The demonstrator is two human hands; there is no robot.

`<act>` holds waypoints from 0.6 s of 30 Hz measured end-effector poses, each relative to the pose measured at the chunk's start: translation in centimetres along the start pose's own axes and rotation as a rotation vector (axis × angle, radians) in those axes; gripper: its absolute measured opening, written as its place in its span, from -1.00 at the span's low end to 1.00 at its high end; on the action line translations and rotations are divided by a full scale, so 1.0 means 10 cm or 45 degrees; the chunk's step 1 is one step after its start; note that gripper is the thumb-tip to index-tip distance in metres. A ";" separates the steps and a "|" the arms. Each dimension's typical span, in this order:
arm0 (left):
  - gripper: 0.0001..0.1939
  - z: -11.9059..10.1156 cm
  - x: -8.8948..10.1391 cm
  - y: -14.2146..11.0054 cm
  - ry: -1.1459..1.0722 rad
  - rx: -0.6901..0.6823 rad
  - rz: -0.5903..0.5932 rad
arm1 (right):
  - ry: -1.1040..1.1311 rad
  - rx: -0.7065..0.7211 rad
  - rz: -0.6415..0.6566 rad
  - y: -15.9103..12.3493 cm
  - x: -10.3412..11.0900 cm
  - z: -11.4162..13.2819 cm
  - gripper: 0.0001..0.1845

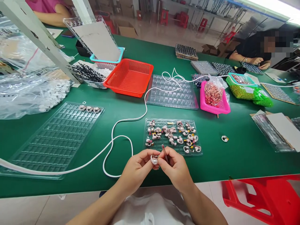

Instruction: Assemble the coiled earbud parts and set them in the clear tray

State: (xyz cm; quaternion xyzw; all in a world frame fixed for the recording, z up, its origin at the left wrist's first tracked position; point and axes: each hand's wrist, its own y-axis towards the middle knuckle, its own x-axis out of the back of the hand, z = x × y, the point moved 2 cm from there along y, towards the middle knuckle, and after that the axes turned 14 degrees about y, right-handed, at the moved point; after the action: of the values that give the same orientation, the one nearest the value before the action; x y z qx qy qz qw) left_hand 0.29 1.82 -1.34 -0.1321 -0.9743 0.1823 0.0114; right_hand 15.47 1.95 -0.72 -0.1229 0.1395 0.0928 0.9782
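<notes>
My left hand (137,167) is closed, pinching a small white curved piece with a shiny round end (154,160) that looks like a clip-on earbud. My right hand (175,167) meets it from the other side, thumb and forefinger at the piece's edge. A slim dark-brown tool (165,153) sticks up between the right fingers; its lower end is hidden. Just beyond both hands lies a clear plastic tray (146,153) with several similar white pieces (180,140), some with yellow or red bits. One more such piece (224,138) rests alone on the green table to the right.
A white cable (113,131) winds across the green table (131,109). At left lies a long clear tray (53,134) with three pieces. Farther back are a red basket (128,92), a clear tray (172,97) and a pink basket (215,109). A co-worker (250,50) sits at far right.
</notes>
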 end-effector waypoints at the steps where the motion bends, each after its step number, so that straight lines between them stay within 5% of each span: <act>1: -0.74 0.00 0.00 0.01 -0.001 0.007 0.005 | -0.092 0.045 0.007 0.00 0.01 0.00 -0.88; 10: -0.76 -0.12 0.10 0.05 0.116 0.044 0.150 | -0.770 0.379 0.170 -0.03 0.03 0.19 -0.87; 14: -0.80 -0.08 0.08 0.06 0.143 0.003 0.095 | -0.761 0.407 0.148 -0.01 0.02 0.14 -0.90; 18: -0.74 0.11 0.02 0.15 0.035 -0.044 0.031 | -0.614 0.326 0.060 0.07 0.16 -0.21 -0.87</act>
State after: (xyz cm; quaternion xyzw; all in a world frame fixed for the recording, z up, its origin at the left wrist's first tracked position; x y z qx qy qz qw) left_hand 0.44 2.83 -2.96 -0.1464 -0.9753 0.1639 0.0202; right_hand 16.31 2.28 -3.32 0.0306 -0.0842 0.1238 0.9883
